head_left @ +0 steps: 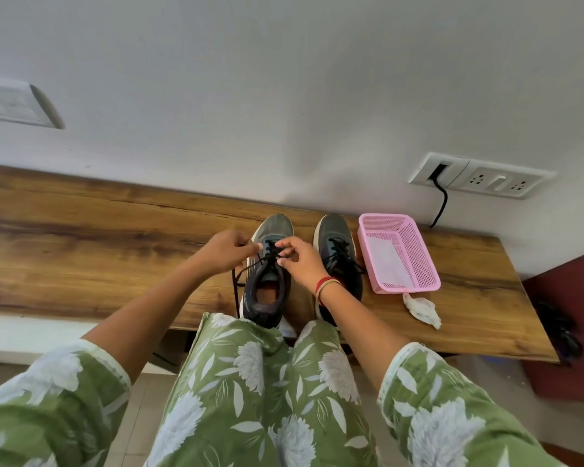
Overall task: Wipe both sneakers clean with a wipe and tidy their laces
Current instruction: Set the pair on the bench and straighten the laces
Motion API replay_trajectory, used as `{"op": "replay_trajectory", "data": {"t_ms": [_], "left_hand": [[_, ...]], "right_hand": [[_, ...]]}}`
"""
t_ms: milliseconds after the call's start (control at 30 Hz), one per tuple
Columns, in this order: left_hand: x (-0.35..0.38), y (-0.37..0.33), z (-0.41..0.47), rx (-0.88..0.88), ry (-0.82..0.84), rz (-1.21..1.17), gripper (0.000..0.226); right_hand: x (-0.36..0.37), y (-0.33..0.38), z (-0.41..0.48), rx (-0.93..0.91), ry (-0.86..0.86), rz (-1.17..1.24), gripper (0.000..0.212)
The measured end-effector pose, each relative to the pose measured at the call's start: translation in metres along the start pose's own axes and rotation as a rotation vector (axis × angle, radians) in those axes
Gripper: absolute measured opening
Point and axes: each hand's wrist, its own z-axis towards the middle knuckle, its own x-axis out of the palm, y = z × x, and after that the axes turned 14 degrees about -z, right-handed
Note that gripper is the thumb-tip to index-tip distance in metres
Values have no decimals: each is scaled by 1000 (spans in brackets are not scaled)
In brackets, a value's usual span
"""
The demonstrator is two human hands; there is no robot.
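The left hand [224, 248] is pinching one black lace [235, 284] of the left sneaker [267, 267] on the wooden bench [81, 237]; the right hand [300, 261] is pinching its other strand, likely tying. Next: loop, cinch. The right sneaker [338, 251], pink basket [398, 252] and crumpled wipe [422, 310] are sitting alongside. No readable branding.

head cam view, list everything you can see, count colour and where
sneakers: 2, dark grey with black laces, side by side on the shelf; left sneaker, right sneaker
basket: 1, pink, right of the sneakers
wipe: 1, white, crumpled, in front of the basket
shelf: 1, brown wood, along the wall
socket panel: 1, white, on the wall, black cable plugged in
switch plate: 1, white, on the wall, far left
left hand: pinching the left sneaker's lace
right hand: pinching the same lace, red bangle on the wrist
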Motion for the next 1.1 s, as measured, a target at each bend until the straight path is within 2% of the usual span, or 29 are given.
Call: {"op": "replay_trajectory", "data": {"t_ms": [133,233,367,567,733,900,1100], "left_hand": [[-14,-17,-4,24,-2,18,40],[-23,-34,-7,68,-29,-36,38],[-32,-66,-12,141,-66,-86,36],[-32,-85,-16,152,-56,-174,38],[-27,-87,-21,180,25,-204,37],[-26,-91,-24,182,120,-207,33],[-31,-83,-24,109,78,-311,35]], "right_hand": [[-11,4,-2,149,75,363,21],[-20,7,-7,146,126,450,21],[-26,11,-16,128,216,429,22],[-28,23,-15,94,252,271,16],[-29,34,-11,65,247,291,16],[-31,37,-9,-37,116,333,22],[-31,46,-7,-68,214,354,19]]}}
